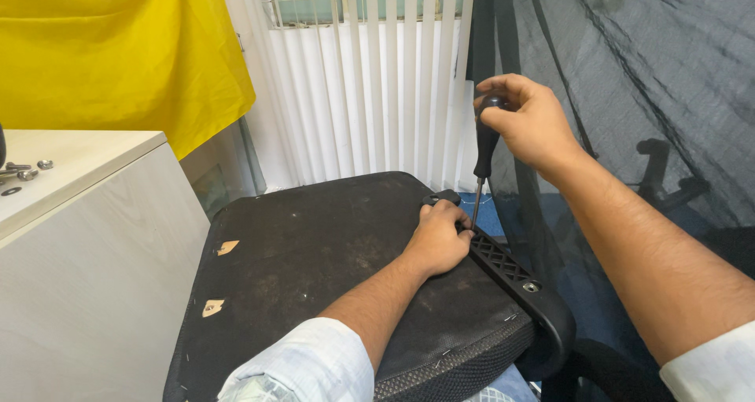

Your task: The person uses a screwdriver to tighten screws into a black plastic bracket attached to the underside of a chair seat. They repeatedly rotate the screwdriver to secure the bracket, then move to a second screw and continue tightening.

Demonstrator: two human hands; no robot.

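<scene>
chair seat [314,260] lies upturned, black underside showing, two small tan paper stickers near its left edge. black bracket [511,272] runs along the seat's right edge. screwdriver [485,154] stands upright, tip on the bracket's far end. right hand [527,123], grip clamped on the handle; left hand [440,241] presses the bracket beside the tip. judgement: keep the shaft vertical, push down while turning.

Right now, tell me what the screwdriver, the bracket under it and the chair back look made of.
Screwdriver: black handle, probably plastic or rubber, matte; thin grey shaft with a metallic gleam, gripped by the right hand.
Bracket: black moulded plastic by its look, with a lattice pattern and smooth rounded edge; left hand rests on it.
Chair back: sheer black mesh fabric, see-through.
</scene>
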